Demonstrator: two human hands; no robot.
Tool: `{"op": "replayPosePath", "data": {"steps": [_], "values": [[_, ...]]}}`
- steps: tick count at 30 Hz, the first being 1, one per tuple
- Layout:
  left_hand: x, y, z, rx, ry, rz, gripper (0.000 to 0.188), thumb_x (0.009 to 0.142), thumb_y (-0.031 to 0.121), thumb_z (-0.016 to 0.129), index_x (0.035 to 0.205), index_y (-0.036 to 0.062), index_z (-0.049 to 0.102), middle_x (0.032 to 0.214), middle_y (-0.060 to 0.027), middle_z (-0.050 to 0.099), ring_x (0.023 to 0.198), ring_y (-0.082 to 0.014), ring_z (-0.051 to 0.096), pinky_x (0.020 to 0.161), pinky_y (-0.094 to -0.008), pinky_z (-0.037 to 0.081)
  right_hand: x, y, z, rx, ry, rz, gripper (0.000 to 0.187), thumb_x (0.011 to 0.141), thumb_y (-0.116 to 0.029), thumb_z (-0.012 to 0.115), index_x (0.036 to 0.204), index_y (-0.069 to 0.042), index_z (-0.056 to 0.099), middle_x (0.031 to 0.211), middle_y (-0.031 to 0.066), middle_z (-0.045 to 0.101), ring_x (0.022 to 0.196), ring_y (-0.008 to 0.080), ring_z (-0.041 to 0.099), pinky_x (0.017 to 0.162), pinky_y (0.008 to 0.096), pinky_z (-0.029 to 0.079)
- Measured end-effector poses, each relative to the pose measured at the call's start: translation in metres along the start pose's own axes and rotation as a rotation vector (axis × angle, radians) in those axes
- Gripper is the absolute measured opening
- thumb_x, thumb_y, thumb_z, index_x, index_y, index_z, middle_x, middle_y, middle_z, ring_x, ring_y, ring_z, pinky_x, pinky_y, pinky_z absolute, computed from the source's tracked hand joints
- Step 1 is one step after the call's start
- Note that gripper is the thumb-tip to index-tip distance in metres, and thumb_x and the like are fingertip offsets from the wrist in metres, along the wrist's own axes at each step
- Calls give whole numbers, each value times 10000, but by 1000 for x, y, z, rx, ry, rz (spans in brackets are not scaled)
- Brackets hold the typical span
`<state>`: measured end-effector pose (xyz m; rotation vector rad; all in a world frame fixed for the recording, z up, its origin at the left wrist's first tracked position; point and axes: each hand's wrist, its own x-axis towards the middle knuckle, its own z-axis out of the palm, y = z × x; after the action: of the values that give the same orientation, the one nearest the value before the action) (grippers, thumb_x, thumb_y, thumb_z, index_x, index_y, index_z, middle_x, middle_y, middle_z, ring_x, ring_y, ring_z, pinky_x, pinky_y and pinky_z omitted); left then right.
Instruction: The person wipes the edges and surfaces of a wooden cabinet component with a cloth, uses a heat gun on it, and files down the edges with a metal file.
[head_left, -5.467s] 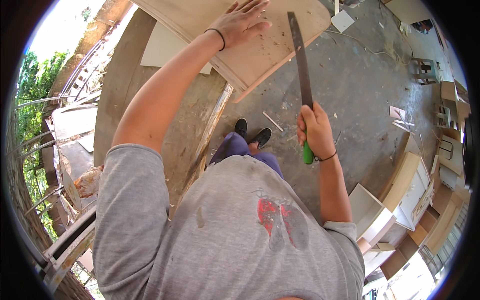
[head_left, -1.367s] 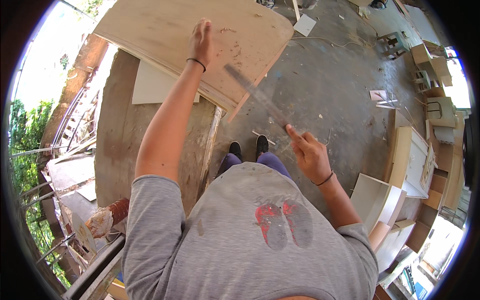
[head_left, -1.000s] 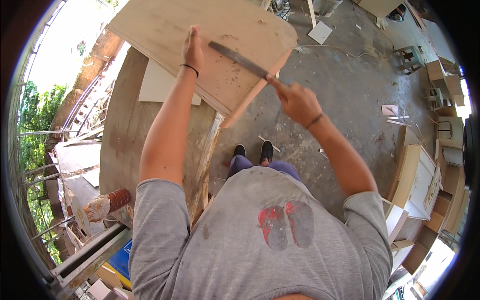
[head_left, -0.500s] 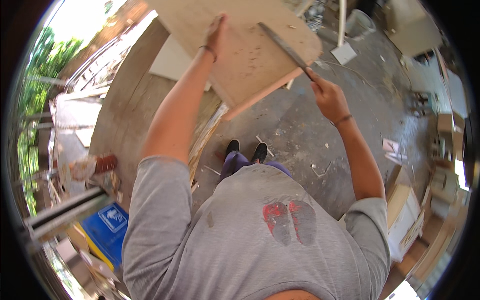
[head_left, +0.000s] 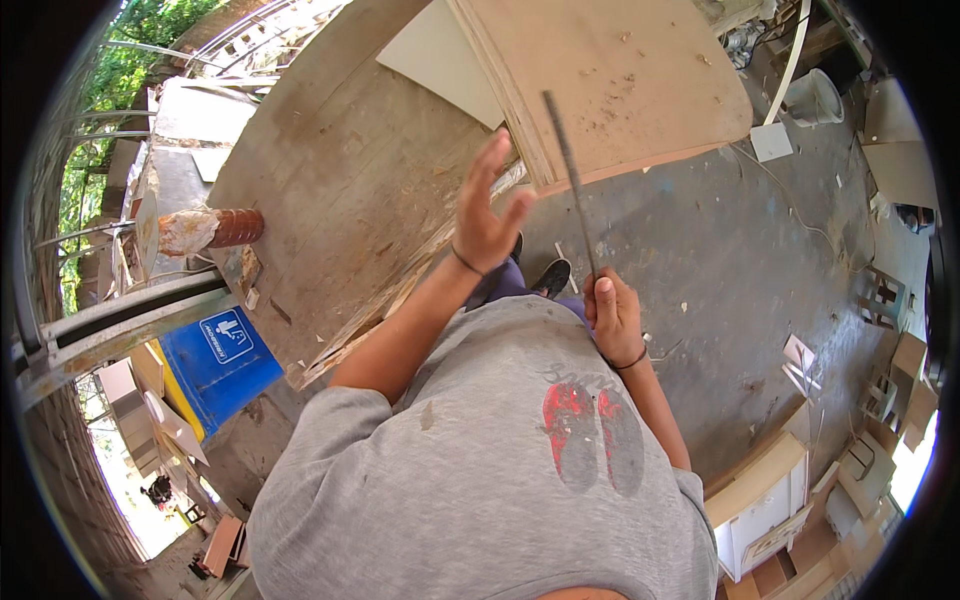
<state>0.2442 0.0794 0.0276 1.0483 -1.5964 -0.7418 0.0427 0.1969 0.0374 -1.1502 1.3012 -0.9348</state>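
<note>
My right hand (head_left: 613,318) is closed around the lower end of a long dark metal file (head_left: 572,170), held in front of my belly. The file points up and away, its far end seen against a corner of a light brown wooden board (head_left: 640,75). My left hand (head_left: 486,215) is raised beside the board's near left corner. Its fingers point upward with the thumb apart, and it holds nothing. Small dark crumbs or shavings lie scattered on the board's flat face.
The board lies by a wide wooden worktop (head_left: 350,180), with a white panel (head_left: 450,65) behind. A rust-brown cylinder (head_left: 238,227) and a blue sign (head_left: 220,350) are at left. A translucent bucket (head_left: 813,100) and a white cabinet (head_left: 762,510) stand right.
My left hand has come off the board's face and back toward my body. My right hand has drawn the file down and nearer my belly. The view has shifted, too.
</note>
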Motion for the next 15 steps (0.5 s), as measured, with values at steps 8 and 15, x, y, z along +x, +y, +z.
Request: {"op": "replayPosePath", "data": {"steps": [8, 15], "values": [[-11, -1, 5, -113, -207, -32, 788, 842, 351, 684, 1415, -42, 313, 1461, -260, 329, 1352, -396, 340, 1077, -407, 321, 6, 5, 19, -214, -8, 48, 492, 994, -437, 377, 838, -12, 569, 601, 173, 537, 546, 350, 555, 529, 393, 415], [-6, 2, -5, -72, -340, -110, 722, 905, 300, 634, 1433, -47, 284, 1527, -229, 188, 1389, -315, 278, 1088, -418, 311, 12, 5, 26, -205, 19, 63, 473, 992, -434, 386, 878, -12, 568, 623, 203, 542, 599, 412, 571, 544, 420, 429]]}}
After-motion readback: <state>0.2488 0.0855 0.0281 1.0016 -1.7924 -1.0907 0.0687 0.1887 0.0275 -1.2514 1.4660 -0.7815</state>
